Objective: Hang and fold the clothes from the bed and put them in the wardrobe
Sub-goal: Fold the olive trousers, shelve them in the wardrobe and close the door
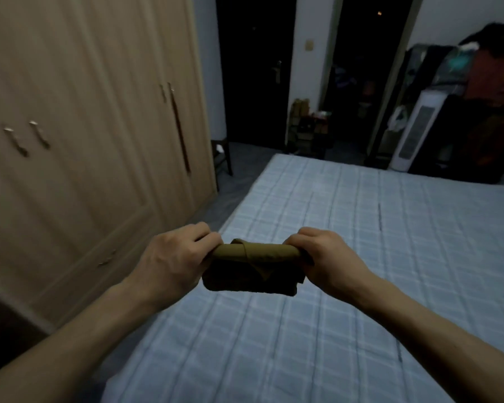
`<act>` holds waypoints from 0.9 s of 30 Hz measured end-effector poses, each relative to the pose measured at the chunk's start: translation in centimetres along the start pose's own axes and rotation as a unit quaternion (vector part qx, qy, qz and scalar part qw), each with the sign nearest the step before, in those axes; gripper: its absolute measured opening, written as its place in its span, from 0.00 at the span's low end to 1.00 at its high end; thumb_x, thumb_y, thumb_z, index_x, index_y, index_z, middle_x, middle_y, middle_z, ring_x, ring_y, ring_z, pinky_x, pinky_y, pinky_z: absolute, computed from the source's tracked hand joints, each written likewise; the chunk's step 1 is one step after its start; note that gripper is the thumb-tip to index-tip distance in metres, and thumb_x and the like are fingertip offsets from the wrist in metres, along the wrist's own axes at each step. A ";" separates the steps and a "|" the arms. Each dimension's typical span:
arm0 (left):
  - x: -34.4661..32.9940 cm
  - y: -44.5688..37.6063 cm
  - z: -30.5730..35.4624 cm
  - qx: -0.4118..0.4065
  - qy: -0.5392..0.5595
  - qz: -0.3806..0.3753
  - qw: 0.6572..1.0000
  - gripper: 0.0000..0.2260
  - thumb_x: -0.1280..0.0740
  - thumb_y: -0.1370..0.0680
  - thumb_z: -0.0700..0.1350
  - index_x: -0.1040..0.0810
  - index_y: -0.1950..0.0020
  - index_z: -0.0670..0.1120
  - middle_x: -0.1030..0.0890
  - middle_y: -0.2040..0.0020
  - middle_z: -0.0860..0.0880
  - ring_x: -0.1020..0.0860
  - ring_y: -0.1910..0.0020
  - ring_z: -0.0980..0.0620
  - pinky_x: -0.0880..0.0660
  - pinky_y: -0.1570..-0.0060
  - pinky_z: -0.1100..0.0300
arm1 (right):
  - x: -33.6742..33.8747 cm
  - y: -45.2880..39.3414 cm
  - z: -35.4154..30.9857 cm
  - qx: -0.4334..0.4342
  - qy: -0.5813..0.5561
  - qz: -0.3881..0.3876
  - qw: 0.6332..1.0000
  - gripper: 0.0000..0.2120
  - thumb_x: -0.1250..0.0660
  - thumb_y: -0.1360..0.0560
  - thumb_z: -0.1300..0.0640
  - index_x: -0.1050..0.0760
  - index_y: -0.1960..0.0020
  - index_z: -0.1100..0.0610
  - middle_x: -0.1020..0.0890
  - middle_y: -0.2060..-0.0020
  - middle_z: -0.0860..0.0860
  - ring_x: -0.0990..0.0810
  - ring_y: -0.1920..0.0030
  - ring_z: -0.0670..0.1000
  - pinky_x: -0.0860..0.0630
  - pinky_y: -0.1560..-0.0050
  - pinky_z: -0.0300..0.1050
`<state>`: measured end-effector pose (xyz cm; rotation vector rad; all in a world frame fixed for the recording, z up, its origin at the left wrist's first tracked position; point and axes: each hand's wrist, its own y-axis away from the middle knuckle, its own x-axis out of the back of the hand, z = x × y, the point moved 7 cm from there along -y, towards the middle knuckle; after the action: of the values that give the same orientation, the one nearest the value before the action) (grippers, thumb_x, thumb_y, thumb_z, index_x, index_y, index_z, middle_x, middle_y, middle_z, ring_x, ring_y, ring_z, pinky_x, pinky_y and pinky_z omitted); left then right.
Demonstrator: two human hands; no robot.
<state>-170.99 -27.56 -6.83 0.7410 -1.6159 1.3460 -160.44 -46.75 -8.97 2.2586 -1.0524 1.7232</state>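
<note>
The left hand (pixel 175 257) and the right hand (pixel 329 257) are each gripping one end of a folded olive garment (pixel 250 271), fingers curled round its top edge, holding it up between them above the bed (pixel 361 228). The folding looks finished, so the putting-away step is beginning. The wardrobe (pixel 85 126) is standing to the left of the hands, doors closed; next, one hand probably needs freeing to open it.

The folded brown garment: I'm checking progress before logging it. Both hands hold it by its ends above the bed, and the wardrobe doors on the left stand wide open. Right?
Not quite. The head view shows the wardrobe doors closed. The rest holds: the left hand and right hand grip the folded brown garment by its ends above the bed.
</note>
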 end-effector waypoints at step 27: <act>35.1 46.3 -12.2 0.337 -0.209 0.108 0.912 0.12 0.26 0.29 0.39 0.23 0.48 0.50 0.22 0.53 0.50 0.22 0.58 0.47 0.24 0.67 0.52 | -9.3 -8.7 -56.8 0.378 -0.009 -0.001 0.926 0.06 0.31 0.28 0.58 0.22 0.51 0.51 0.23 0.60 0.47 0.23 0.62 0.50 0.24 0.62 0.52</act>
<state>-223.26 -1.74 4.46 1.3655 -1.5746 2.0578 -202.30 -8.85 5.29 2.6552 -0.3936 2.4124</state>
